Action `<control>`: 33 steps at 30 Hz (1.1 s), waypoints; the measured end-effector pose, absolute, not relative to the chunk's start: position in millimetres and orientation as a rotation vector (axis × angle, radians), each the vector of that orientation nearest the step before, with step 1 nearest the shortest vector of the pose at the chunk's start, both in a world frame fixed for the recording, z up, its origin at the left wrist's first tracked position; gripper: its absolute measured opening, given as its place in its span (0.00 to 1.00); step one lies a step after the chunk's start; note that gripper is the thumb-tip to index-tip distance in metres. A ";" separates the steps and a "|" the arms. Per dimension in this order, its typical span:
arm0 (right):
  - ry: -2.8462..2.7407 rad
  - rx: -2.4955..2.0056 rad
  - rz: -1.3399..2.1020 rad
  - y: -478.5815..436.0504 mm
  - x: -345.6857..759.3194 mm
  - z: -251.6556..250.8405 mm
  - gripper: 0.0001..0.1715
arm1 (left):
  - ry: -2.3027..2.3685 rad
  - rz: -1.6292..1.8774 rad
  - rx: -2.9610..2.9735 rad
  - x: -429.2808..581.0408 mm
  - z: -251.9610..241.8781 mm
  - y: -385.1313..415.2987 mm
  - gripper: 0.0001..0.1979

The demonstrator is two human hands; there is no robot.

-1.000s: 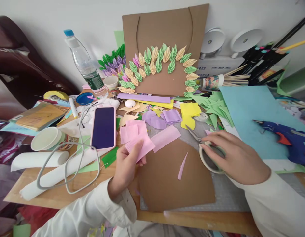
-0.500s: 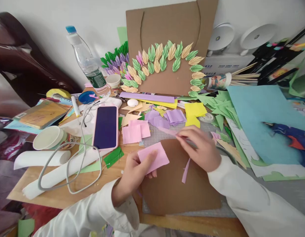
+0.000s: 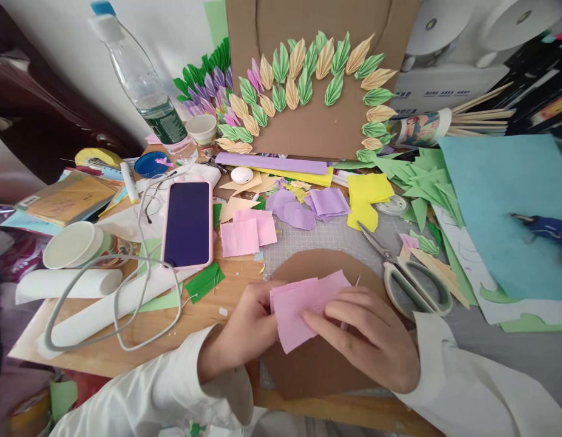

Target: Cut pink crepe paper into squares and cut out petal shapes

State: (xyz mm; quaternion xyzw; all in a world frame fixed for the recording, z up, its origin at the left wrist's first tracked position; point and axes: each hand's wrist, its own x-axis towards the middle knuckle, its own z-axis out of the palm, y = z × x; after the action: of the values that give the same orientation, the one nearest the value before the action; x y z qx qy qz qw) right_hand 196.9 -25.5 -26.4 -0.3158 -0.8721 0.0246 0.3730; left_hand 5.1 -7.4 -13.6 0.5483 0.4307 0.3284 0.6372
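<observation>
Pink crepe paper (image 3: 295, 315), in overlapping squarish layers, is held between both hands above a brown cardboard piece (image 3: 303, 379) with a rounded top. My left hand (image 3: 251, 325) grips its left side, the fingertips hidden behind the paper. On the right, my right hand (image 3: 369, 331) pinches the paper with fingers bent over its front. A thin pink strip shows partly behind the right fingers. Scissors (image 3: 399, 267) with pale handles lie just beyond my right hand. Two pink paper squares (image 3: 240, 237) rest further back, left of purple paper pieces (image 3: 326, 203).
At the back a cardboard board (image 3: 308, 130) carries folded green and cream paper leaves. To the left are a phone (image 3: 187, 224), a looped cable (image 3: 115, 331), a paper cup (image 3: 74, 246) and a water bottle (image 3: 148, 103). A glue gun (image 3: 547, 227) lies on blue paper (image 3: 499, 182).
My right hand has moved down and left from holding a thin strip onto the pink paper. The paper now spreads between both hands. The view has shifted, uncovering the scissors.
</observation>
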 end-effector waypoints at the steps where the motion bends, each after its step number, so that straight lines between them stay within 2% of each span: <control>1: -2.235 -0.809 0.062 -25.9 197.2 -26.2 0.14 | 0.981 0.741 1.267 4.7 -13.8 -7.8 0.07; 9: -2.294 -0.794 0.174 -30.0 200.8 -33.8 0.20 | 0.921 0.681 1.325 2.4 -14.3 -10.3 0.12; 15: -2.274 -0.794 0.261 -29.0 199.7 -36.6 0.22 | 0.997 0.676 1.294 2.9 -7.9 -10.0 0.26; 19: -2.267 -0.807 0.243 -30.0 198.6 -37.7 0.21 | 1.040 0.621 1.361 0.0 -5.0 -11.9 0.30; 23: -2.268 -0.824 0.208 -30.4 197.1 -39.9 0.20 | 1.006 0.634 1.381 -3.1 -5.6 -12.3 0.30; 29: -2.243 -0.836 0.187 -29.0 193.6 -32.1 0.17 | 0.820 0.641 1.471 -1.5 -2.7 -8.0 0.22; 33: -2.129 -0.802 0.473 -26.7 201.1 -17.1 0.17 | 0.889 0.665 1.427 -3.7 0.9 -7.9 0.22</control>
State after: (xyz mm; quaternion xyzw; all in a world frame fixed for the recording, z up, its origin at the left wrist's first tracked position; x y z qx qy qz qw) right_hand 201.1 -26.7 -17.1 -0.3166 -0.8407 0.1867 0.3976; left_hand -3.7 -7.9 0.9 0.6201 0.3865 0.2891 0.6185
